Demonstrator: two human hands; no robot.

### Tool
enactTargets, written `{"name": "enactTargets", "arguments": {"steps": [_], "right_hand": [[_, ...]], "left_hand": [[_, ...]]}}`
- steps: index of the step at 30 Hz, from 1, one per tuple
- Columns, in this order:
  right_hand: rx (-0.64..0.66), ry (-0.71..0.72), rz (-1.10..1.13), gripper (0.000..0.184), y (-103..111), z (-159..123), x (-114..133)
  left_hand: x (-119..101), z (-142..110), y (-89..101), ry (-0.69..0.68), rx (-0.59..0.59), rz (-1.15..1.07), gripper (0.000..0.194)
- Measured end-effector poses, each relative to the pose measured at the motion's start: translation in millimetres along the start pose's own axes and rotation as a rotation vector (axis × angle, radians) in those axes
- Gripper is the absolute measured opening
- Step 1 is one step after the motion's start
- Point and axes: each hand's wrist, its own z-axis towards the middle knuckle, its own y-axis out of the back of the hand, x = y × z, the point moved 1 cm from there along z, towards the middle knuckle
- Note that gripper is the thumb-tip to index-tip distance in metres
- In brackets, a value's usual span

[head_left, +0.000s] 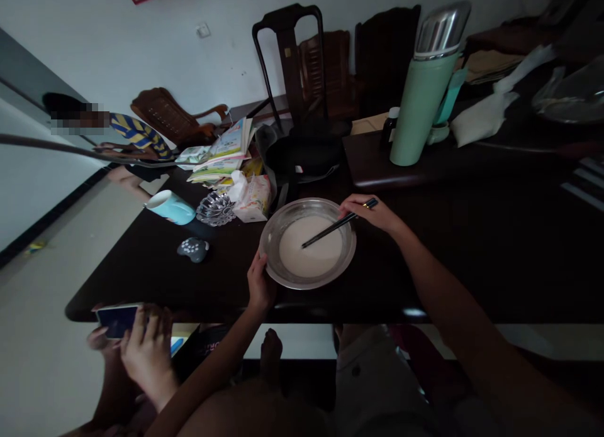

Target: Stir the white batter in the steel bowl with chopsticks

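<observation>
A round metal bowl (272,242) stands on the dark wooden table, with a pale, milky liquid (306,262) in it. My left hand (260,280) grips the bowl's rim at its near left side, the thumb over the edge. Dark chopsticks (330,228) with a gold band are held in my right hand (370,212), above the bowl's right rim. They slant down to the left, and their tips reach the liquid near the bowl's middle.
Left of the bowl are a tissue pack (255,199), a glass dish (216,209), a light blue mug (170,207) and a grey paw-patterned object (193,249). A green thermos (421,110) stands behind on a raised board. At lower left, another person's hands hold a phone (117,320).
</observation>
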Motion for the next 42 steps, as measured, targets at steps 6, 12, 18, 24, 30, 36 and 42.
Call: {"name": "enactTargets", "arguments": {"steps": [6, 12, 18, 24, 30, 36, 42], "right_hand": [[-0.085, -0.007, -0.014, 0.036, 4.2, -0.8, 0.9], [-0.029, 0.018, -0.026, 0.034, 1.0, -0.1, 1.0], [-0.049, -0.014, -0.020, 0.038, 3.5, -0.4, 0.2], [-0.072, 0.012, -0.036, 0.036, 1.9, 0.3, 0.6], [-0.015, -0.005, 0.000, 0.036, -1.3, 0.6, 1.6], [-0.113, -0.004, -0.018, 0.036, 3.6, 0.9, 1.0], [-0.023, 0.009, -0.006, 0.035, -1.1, 0.6, 0.8]], "left_hand": [[-0.2, -0.7, -0.5, 0.007, 0.001, 0.008, 0.041], [0.5, -0.9, -1.2, 0.014, 0.002, 0.002, 0.045], [1.3, -0.7, -1.3, 0.012, 0.013, -0.023, 0.046], [-1.6, -0.7, -0.8, 0.004, 0.000, 0.013, 0.045], [-0.4, -1.1, -1.8, 0.019, -0.003, 0.008, 0.045], [-0.5, -1.0, -1.0, 0.030, 0.006, -0.066, 0.050], [-2.7, -2.4, -2.3, 0.054, -0.005, -0.120, 0.049]]}}
